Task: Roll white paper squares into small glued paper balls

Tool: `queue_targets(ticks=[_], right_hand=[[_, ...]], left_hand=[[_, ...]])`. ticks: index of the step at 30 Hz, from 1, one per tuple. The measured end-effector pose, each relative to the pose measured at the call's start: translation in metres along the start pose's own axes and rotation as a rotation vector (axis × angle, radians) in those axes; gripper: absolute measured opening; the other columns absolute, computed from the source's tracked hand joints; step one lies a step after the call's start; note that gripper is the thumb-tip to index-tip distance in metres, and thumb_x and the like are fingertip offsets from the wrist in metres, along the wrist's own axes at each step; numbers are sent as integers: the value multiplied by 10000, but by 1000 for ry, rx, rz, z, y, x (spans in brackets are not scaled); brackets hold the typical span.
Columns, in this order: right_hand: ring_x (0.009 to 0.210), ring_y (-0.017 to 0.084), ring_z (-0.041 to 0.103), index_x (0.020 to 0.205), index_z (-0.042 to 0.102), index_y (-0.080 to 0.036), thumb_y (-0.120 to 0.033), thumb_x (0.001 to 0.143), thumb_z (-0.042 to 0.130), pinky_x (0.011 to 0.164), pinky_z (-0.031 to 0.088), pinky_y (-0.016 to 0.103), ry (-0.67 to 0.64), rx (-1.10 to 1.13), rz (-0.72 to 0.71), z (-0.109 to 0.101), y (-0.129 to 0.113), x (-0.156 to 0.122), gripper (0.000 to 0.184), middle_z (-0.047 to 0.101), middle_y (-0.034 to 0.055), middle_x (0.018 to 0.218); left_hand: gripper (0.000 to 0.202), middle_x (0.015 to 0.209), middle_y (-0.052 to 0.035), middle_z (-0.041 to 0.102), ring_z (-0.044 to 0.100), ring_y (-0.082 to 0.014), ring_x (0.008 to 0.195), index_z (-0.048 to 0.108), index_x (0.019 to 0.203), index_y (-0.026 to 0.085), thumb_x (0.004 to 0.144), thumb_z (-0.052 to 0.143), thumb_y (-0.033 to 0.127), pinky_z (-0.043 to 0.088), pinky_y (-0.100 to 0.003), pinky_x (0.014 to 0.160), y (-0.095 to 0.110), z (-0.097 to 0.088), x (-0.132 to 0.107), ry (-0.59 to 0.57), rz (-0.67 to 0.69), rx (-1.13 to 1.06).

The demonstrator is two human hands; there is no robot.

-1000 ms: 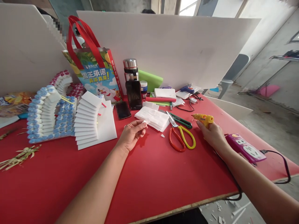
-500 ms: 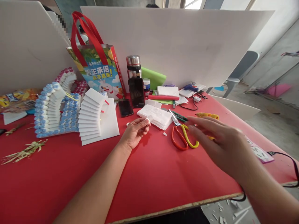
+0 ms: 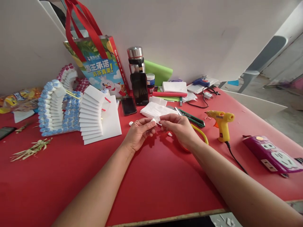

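Note:
Over the red table (image 3: 151, 176), my left hand (image 3: 138, 133) pinches a small white foam piece (image 3: 155, 120) between thumb and fingers. My right hand (image 3: 181, 128) meets it from the right, its fingertips closed on the same piece. Just behind the hands lies a stack of white foam strips (image 3: 156, 110). The scissors with red and yellow handles (image 3: 201, 134) lie mostly hidden under my right wrist. A yellow glue gun (image 3: 222, 123) stands upright on the table to the right, apart from both hands.
A white stepped foam model (image 3: 93, 118) and a blue-capped one (image 3: 55, 108) stand at left. A red-handled bag (image 3: 99, 67), a flask (image 3: 135, 60), a phone (image 3: 140, 88) and a green cutter (image 3: 191, 117) sit behind. A purple power strip (image 3: 272, 154) lies right.
My right hand left the glue gun, which now stands on the table, swept left and closed on the foam piece held by my left hand. The view tilted down a little.

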State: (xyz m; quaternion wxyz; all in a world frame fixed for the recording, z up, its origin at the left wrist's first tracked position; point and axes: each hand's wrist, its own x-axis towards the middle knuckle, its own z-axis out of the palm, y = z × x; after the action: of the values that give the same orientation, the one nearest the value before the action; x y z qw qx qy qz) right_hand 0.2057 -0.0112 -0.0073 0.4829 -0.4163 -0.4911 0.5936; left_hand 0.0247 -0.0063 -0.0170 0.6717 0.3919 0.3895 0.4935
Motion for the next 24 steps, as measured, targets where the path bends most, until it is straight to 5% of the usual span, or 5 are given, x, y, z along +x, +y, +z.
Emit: queue_targets(ticks=[24], right_hand=[[559, 114, 579, 785, 699, -144, -366, 760, 722, 586, 473, 255, 131, -163, -54, 12, -5, -2, 225, 656, 8, 619]], left_hand=[[248, 821, -41, 709, 593, -83, 608, 770, 902, 144, 728, 834, 308, 463, -203, 540, -1, 3, -2, 25, 32, 64]])
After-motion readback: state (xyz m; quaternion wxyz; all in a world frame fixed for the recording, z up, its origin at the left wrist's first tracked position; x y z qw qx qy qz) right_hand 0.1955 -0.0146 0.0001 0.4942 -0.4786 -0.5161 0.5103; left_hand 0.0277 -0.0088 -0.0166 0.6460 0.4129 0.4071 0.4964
